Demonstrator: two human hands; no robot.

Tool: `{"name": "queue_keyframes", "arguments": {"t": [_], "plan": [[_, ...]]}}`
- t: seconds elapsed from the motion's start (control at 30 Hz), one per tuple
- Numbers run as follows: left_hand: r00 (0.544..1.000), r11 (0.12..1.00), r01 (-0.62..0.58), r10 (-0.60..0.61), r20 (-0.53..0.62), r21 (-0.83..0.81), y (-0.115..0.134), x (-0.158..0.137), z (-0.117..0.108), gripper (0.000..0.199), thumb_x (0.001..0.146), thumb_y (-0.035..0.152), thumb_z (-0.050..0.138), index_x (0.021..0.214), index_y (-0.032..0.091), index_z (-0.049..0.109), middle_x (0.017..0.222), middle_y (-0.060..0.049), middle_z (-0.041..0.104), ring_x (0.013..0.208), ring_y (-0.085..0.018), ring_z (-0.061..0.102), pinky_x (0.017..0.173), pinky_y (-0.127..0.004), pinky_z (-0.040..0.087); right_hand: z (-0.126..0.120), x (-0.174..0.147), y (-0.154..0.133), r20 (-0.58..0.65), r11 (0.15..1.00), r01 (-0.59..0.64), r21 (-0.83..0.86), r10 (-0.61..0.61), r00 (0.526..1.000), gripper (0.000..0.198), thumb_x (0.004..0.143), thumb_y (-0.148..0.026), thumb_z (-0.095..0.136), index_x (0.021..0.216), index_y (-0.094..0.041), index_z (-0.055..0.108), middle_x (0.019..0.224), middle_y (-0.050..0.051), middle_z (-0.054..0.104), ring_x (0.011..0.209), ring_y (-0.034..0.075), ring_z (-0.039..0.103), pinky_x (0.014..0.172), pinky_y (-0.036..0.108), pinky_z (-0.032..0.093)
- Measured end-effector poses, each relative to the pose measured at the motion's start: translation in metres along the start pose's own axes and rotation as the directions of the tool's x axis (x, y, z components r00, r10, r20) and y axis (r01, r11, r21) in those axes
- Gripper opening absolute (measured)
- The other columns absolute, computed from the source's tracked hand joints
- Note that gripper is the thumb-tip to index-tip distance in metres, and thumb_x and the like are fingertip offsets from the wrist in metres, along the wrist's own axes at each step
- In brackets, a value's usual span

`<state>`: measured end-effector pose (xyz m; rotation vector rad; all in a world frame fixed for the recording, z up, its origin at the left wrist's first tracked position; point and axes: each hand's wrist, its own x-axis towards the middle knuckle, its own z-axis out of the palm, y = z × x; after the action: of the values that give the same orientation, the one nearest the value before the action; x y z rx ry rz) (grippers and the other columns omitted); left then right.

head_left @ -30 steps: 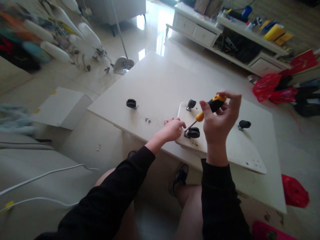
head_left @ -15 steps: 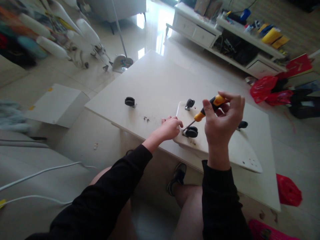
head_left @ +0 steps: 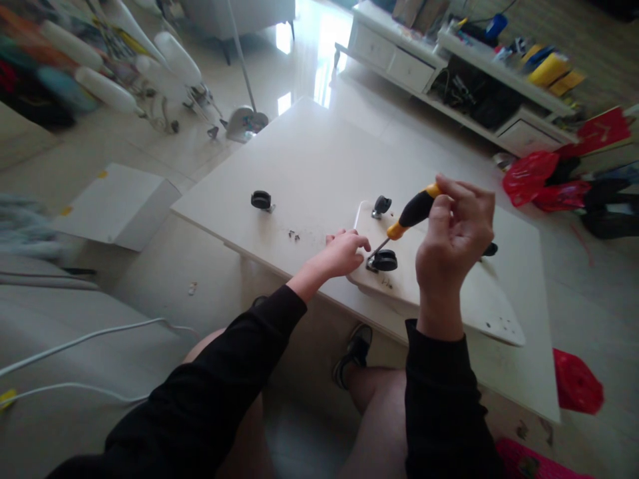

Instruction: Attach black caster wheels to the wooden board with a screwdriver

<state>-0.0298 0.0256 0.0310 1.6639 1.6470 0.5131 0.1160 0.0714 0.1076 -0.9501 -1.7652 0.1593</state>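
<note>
Holding a screwdriver [head_left: 415, 209] to a caster [head_left: 386, 260], right hand [head_left: 453, 236]; left hand [head_left: 343, 254] alongside, grip unclear

Has the left arm [head_left: 214, 376] stretched diagonally forward from the lower left, with the left hand [head_left: 344, 253] low, palm down, fingers loosely bent, thumb and forefinger apart. Holds the right forearm [head_left: 436, 392] nearly upright, with the right hand [head_left: 456, 229] higher, thumb and fingertips curled in toward the left.
</note>
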Motion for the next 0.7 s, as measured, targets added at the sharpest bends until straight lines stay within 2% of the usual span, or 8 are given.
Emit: {"name": "queue_keyframes", "arguments": {"t": [0.13, 0.23, 0.33, 0.4, 0.5, 0.57, 0.7], "plan": [[1.0, 0.999, -0.014, 0.014, -0.015, -0.049, 0.001, 0.0007, -0.0003, 0.036, 0.092, 0.01, 0.054, 0.117, 0.025, 0.075, 0.136, -0.008, 0.07, 0.135, -0.031, 0.053, 0.11, -0.052, 0.038, -0.0018, 0.0019, -0.0035, 0.027, 0.999, 0.004, -0.037, -0.003, 1.0, 0.026, 0.1, -0.027, 0.059, 0.12, -0.027, 0.076, 0.113, 0.004, 0.075, 0.094, 0.017, 0.073, 0.075, 0.034, 0.062], [0.998, 0.996, -0.024, 0.019, -0.052, -0.089, 0.0027, 0.0002, -0.0019, 0.035, 0.092, 0.009, 0.054, 0.115, 0.025, 0.075, 0.131, -0.007, 0.072, 0.132, -0.03, 0.055, 0.11, -0.052, 0.039, -0.0008, 0.0024, -0.0022, -0.034, 0.997, -0.023, -0.071, 0.021, 0.999, 0.016, 0.095, -0.032, 0.071, 0.11, -0.028, 0.076, 0.103, 0.003, 0.071, 0.091, 0.018, 0.072, 0.073, 0.034, 0.062], [0.995, 0.991, -0.034, 0.022, -0.098, -0.126, 0.0056, -0.0002, -0.0044, 0.035, 0.091, 0.007, 0.054, 0.113, 0.025, 0.075, 0.127, -0.007, 0.074, 0.126, -0.028, 0.059, 0.11, -0.052, 0.041, 0.0016, 0.002, -0.0001, -0.109, 0.999, -0.026, -0.026, 0.023, 0.994, 0.017, 0.088, -0.035, 0.081, 0.099, -0.024, 0.073, 0.106, 0.004, 0.064, 0.097, 0.02, 0.072, 0.074, 0.033, 0.064], [0.992, 0.988, -0.038, 0.02, -0.127, -0.146, 0.0075, -0.0002, -0.0058, 0.034, 0.09, 0.006, 0.054, 0.111, 0.024, 0.075, 0.126, -0.006, 0.074, 0.12, -0.026, 0.061, 0.11, -0.051, 0.042, 0.0026, 0.0015, 0.0007, -0.074, 1.0, -0.02, -0.023, 0.018, 0.997, 0.017, 0.094, -0.039, 0.073, 0.103, -0.024, 0.072, 0.113, 0.006, 0.064, 0.101, 0.02, 0.073, 0.076, 0.035, 0.066], [0.986, 0.983, -0.047, 0.018, -0.165, -0.176, 0.0093, 0.0003, -0.0068, 0.032, 0.089, 0.006, 0.056, 0.108, 0.023, 0.074, 0.123, -0.007, 0.075, 0.116, -0.025, 0.063, 0.109, -0.049, 0.045, 0.0015, 0.0012, 0.0014, 0.048, 1.0, -0.008, -0.022, 0.009, 0.999, 0.024, 0.104, -0.036, 0.055, 0.118, -0.027, 0.071, 0.12, 0.007, 0.071, 0.106, 0.021, 0.075, 0.084, 0.039, 0.067], [0.983, 0.978, -0.062, 0.025, -0.179, -0.201, 0.0096, 0.0006, -0.0066, 0.031, 0.088, 0.005, 0.057, 0.107, 0.022, 0.074, 0.121, -0.007, 0.076, 0.115, -0.024, 0.064, 0.107, -0.047, 0.047, -0.0004, 0.0015, 0.0018, 0.073, 0.999, -0.008, -0.037, 0.011, 0.997, 0.024, 0.102, -0.036, 0.058, 0.121, -0.028, 0.072, 0.118, 0.006, 0.075, 0.106, 0.022, 0.075, 0.086, 0.042, 0.066], [0.981, 0.962, -0.098, 0.051, -0.187, -0.254, 0.0092, 0.0014, -0.0058, 0.03, 0.087, 0.004, 0.057, 0.105, 0.02, 0.074, 0.12, -0.007, 0.077, 0.112, -0.023, 0.066, 0.104, -0.045, 0.051, -0.0033, 0.0034, 0.0008, -0.013, 0.995, -0.014, -0.097, 0.013, 1.0, 0.024, 0.09, -0.043, 0.078, 0.108, -0.027, 0.075, 0.104, 0.003, 0.075, 0.095, 0.022, 0.073, 0.08, 0.041, 0.064]]}}
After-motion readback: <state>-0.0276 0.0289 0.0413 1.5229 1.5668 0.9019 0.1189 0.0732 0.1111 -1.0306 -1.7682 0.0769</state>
